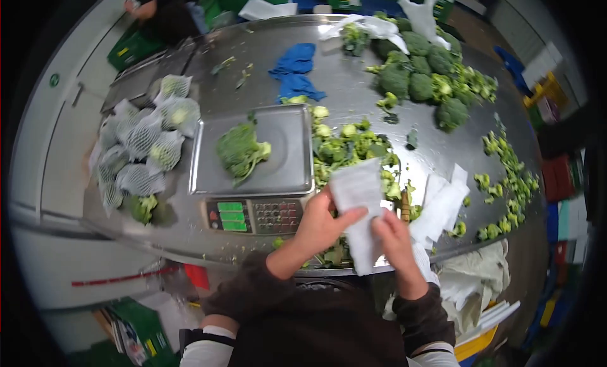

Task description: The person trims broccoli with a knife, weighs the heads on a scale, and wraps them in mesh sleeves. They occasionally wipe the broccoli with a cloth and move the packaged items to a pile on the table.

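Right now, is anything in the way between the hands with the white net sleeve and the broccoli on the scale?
Nothing visible blocks it. The left hand and right hand hold the white net sleeve at the table's near edge. The broccoli lies alone on the scale tray, and only the scale's keypad sits low between them.

This is a produce packing room, the back area of a grocery or vegetable warehouse. A long stainless steel table point(354, 89) carries a digital scale point(253, 171) near its front edge with a broccoli head point(240, 151) on the pan, netted broccoli point(142, 149) piled at the left end, loose broccoli heads point(423, 73) toward the far right corner and trimmings point(348, 149) beside the scale. Green plastic crates point(129, 48) stand on the floor beyond the far left corner, where another person point(161, 10) works.
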`<state>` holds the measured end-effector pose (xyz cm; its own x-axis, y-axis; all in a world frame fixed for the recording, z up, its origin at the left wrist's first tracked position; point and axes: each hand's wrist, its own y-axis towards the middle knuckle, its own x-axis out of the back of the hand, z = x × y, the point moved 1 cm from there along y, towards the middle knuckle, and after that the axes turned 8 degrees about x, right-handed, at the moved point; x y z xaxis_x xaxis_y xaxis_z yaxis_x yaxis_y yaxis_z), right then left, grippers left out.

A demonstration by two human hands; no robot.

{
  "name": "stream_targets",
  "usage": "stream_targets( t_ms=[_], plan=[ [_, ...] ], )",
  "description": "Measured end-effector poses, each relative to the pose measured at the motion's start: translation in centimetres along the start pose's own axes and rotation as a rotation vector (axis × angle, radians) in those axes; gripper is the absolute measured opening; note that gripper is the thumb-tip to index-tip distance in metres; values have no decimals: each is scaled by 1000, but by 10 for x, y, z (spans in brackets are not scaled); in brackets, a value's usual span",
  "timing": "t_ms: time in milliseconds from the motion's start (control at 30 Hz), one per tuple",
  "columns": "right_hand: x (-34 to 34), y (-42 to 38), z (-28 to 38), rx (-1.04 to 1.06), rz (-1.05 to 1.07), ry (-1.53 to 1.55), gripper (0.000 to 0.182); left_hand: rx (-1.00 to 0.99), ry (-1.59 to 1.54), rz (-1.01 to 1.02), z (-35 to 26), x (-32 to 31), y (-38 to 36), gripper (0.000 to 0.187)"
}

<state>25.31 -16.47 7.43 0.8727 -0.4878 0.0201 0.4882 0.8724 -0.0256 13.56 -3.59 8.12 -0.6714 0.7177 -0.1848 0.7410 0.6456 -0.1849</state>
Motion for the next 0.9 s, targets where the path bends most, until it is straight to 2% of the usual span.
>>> stream_targets(
  t_ms=[33,67,133,167,200,233,267,300,333,367,433,467,533,567,600,667,733,767,800,900],
  plan=[
    [-8,4,-10,-41,111,-2,28,12,13,-65,-1,6,3,29],
    [-12,15,-12,54,84,-115,33,91,17,-50,3,26,5,20],
    [-18,28,7,320,-134,-247,42,222,73,47,15,43,3,17],
    [-24,36,15,452,-151,-327,52,219,75,35,23,46,3,17],
    [-29,44,18,458,-142,-323,52,244,107,108,29,44,2,19],
    [-36,50,21,525,10,-420,50,268,139,182,35,43,0,20],
    [-42,53,23,591,162,-518,48,262,138,174,38,43,-3,20],
    [-47,56,15,540,158,-507,36,277,50,205,37,42,-6,21],
    [-50,61,8,547,167,-508,36,292,-40,235,34,42,-8,21],
    [-52,66,2,455,69,-377,29,368,-130,232,31,46,-12,22],
    [-58,70,-1,245,-71,-91,19,387,-218,187,28,57,-19,23],
    [-64,71,-5,250,-66,-96,19,414,-300,164,27,61,-21,25],
    [-76,68,-14,287,60,-157,22,404,-246,161,26,68,-31,23],
    [-78,63,-10,275,137,-294,27,389,-217,42,22,73,-37,22],
    [-82,61,-11,373,142,-298,36,376,-186,-72,18,79,-43,22],
    [-78,51,-14,274,172,-183,42,344,-285,-257,17,103,-56,27],
    [-62,40,-23,564,99,-604,47,219,-324,-315,13,132,-74,37],
    [-54,36,-29,537,93,-672,54,185,-409,-455,17,141,-80,37],
    [-49,35,-30,525,76,-684,54,151,-491,-601,22,151,-87,38],
    [-46,35,-36,463,-24,-931,69,174,-589,-594,34,174,-99,41]
  ],
)
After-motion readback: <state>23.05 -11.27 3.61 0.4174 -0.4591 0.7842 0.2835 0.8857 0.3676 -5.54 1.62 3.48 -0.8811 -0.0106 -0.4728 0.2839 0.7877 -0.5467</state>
